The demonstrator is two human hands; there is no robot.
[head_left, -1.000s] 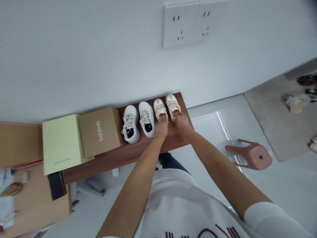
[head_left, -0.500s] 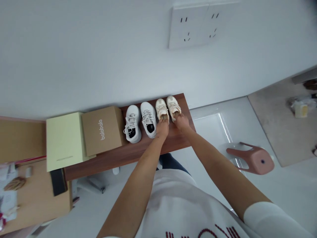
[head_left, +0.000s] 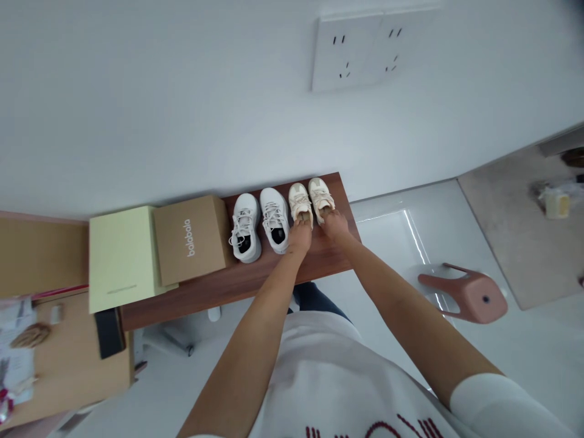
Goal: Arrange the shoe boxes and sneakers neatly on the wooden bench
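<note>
Landmark: brown cardboard box (head_left: 191, 237) with white "balabala" lettering, on a reddish-brown wood-grained bench top (head_left: 328, 258). First white lace-up sneaker (head_left: 245, 219), dark insole: just right of the box. Second white lace-up sneaker (head_left: 274, 213), matching: next rightward from the box. Nearer small cream lace-up shoe (head_left: 298, 198): right of the box, beyond both sneakers; left hand (head_left: 300, 236) pinching its heel, fingers in the opening, thumb hidden. Farther small cream lace-up shoe (head_left: 320, 194): rightmost from the box, beside its mate; right hand (head_left: 335, 224) pinching its heel, fingertips partly hidden. Pale yellow-green rectangular box (head_left: 122, 255): just left of the brown box. Pink stool (head_left: 483, 298): well right of it
</note>
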